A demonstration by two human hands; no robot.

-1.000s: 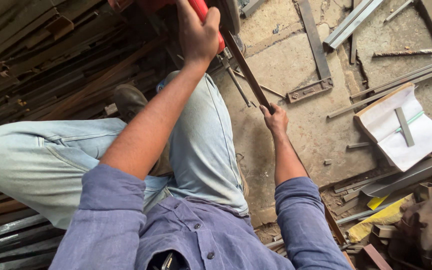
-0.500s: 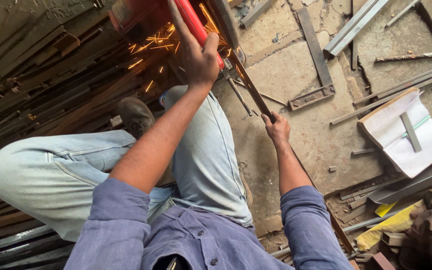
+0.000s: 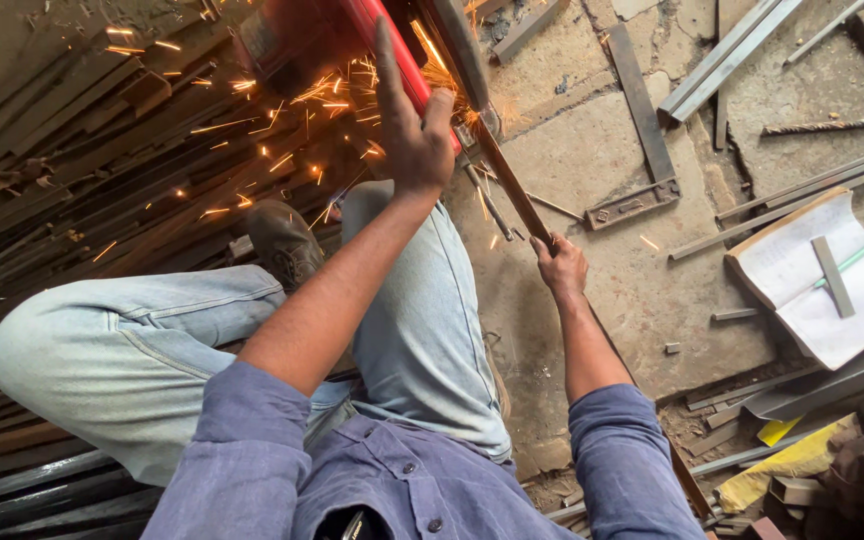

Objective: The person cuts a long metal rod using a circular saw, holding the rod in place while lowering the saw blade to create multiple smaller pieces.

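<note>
Metal bar: gripped in closed right hand; left hand wrapped on red cut-off saw handle, sparks at 10 o'clock; open notebook at 3 o'clock.

The metal bar runs diagonally across the floor and serves as the reference: its upper end sits under the cut-off saw, where the left hand rests on the saw handle, and the right hand grips the bar lower down. Left of the bar lie the person's bent legs and shoe, with the stacked steel stock beyond them. Right of the bar lie a flat strip with an end bracket, then loose angle sections, and farthest right an open notebook with a short metal piece lying on it.
</note>
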